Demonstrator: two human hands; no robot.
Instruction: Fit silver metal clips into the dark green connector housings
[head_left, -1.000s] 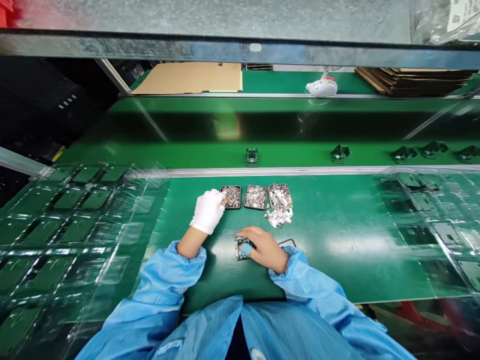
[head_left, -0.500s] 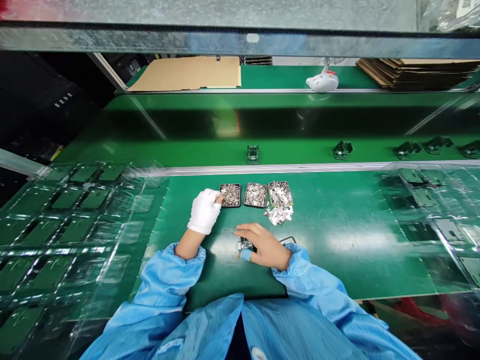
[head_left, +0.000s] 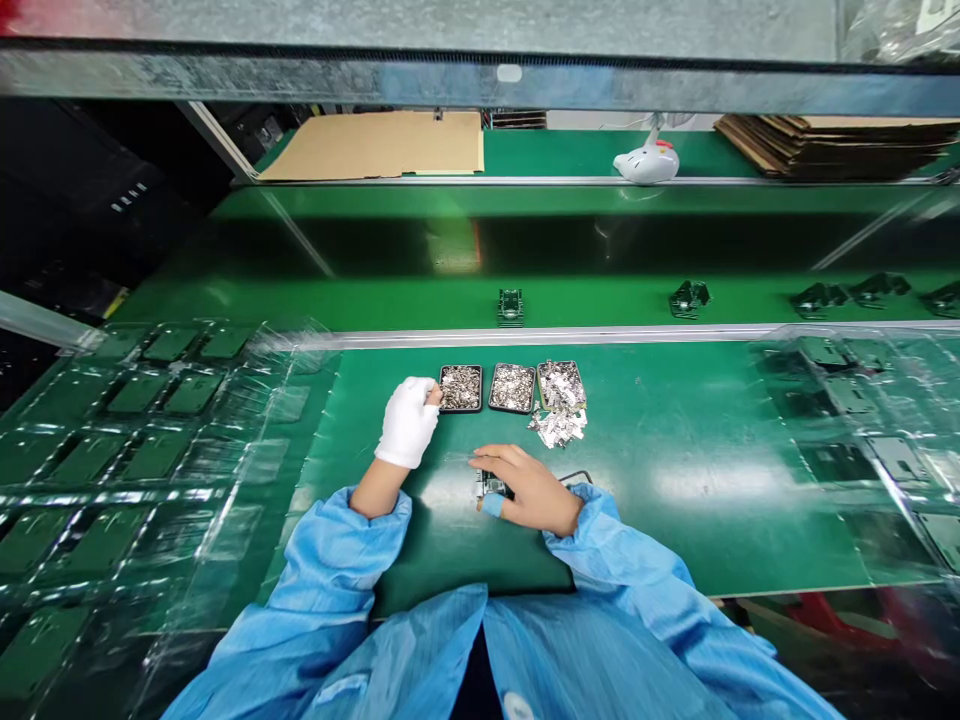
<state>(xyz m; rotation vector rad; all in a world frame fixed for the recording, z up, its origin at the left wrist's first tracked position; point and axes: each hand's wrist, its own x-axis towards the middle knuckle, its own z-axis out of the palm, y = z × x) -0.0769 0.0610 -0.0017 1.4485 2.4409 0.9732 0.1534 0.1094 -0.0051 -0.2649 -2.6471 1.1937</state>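
Right hand (head_left: 529,492), fingers slightly spread, cups small metallic part (head_left: 491,486); left hand (head_left: 409,420), white-gloved, fingertips curled together, contents undeterminable.

Covered, cropped and too small to tell
The right hand (head_left: 529,490) hides most of the board (head_left: 486,484) at lower centre, so its grip cannot be made out; whether the left hand (head_left: 410,420) pinches anything at centre is too small to tell, as are the shapes of single pieces in the three small trays (head_left: 460,388). The frame's side edges crop the clear trays (head_left: 896,462) at left and right, and the rightmost green part (head_left: 946,298); the bottom edge cuts the blue sleeves (head_left: 660,610). At upper right, the plastic bag (head_left: 885,40) is cropped; at upper left, a red patch (head_left: 10,14) is blurred.
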